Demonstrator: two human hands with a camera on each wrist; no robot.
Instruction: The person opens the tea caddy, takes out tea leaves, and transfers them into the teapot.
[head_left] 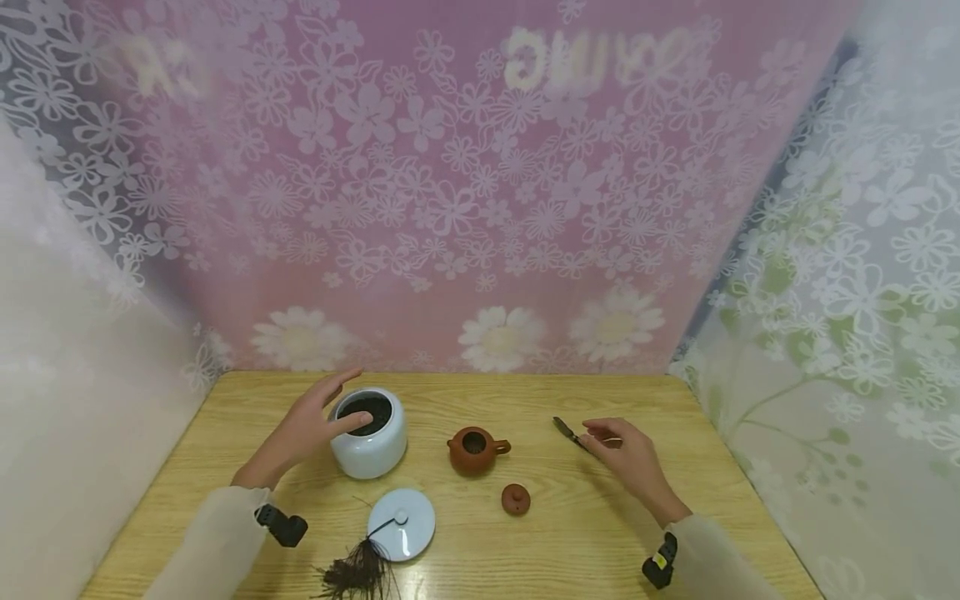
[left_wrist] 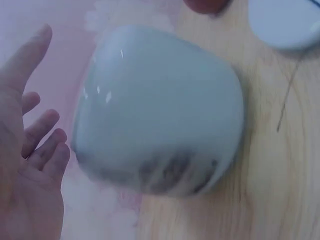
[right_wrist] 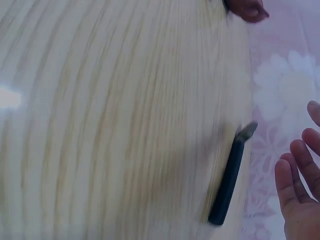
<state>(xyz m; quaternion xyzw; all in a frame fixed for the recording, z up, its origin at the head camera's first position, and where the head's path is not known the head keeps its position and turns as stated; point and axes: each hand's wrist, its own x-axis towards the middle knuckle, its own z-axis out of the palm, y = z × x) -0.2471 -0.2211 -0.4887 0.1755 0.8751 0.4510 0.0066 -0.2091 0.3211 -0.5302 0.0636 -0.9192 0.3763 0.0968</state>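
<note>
A white jar [head_left: 369,457] full of dark, loose contents stands uncovered at the left of the table. My left hand [head_left: 311,425] hovers beside it with fingers spread and thumb over the rim; a gap shows between fingers and jar [left_wrist: 160,110] in the left wrist view. On the right lies a slim dark tool [head_left: 567,432] with a small flattened tip, its exact kind unclear. My right hand [head_left: 626,454] is just beside the tool [right_wrist: 227,185], fingers loosely bent and holding nothing. Between the hands sits a small brown clay teapot [head_left: 472,461], uncovered.
The jar's white lid [head_left: 416,537] lies in front of the jar, with a dark tassel [head_left: 360,571] tied to its knob. A small clay teapot lid [head_left: 516,500] rests near the teapot. A flowered pink curtain [head_left: 450,208] hangs behind the wooden table [head_left: 600,542].
</note>
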